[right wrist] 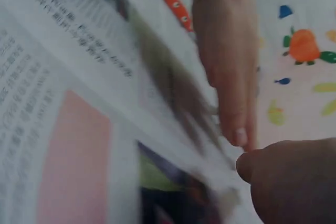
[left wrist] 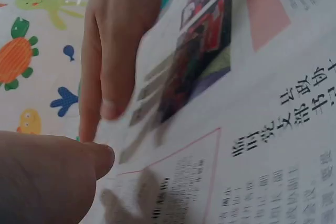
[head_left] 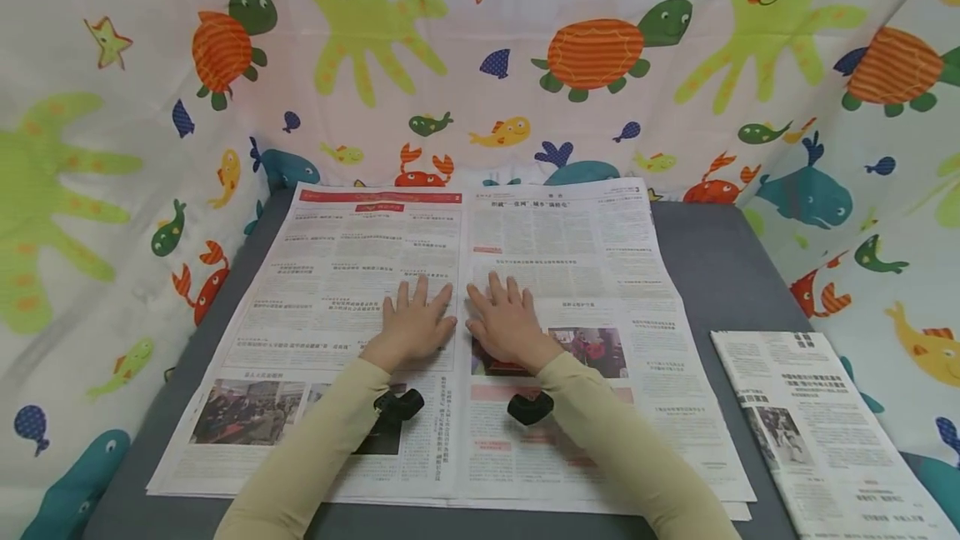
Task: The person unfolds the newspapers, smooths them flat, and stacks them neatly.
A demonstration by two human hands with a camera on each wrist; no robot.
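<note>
An unfolded newspaper (head_left: 555, 227) lies spread out, its centre crease running away from the person. Over its left page, close to the crease, is the left hand (head_left: 415, 323), palm down with fingers spread. The right hand (head_left: 506, 321) mirrors it across the crease, also palm down with straight fingers. Neither hand holds anything. In the left wrist view, the left hand (left wrist: 47, 174) is near and the right hand (left wrist: 123, 40) beyond, with shadows on the newsprint (left wrist: 262, 108). The right wrist view cannot tell whether the fingertips press the paper.
A folded newspaper (head_left: 843, 432) lies at the right on the dark grey tabletop (head_left: 712, 265). A white curtain (head_left: 480, 123) printed with sea animals stands behind the table and along both sides. Each wrist bears a black strap device (head_left: 531, 408). Extra sheet edges show under the open newspaper's near right corner.
</note>
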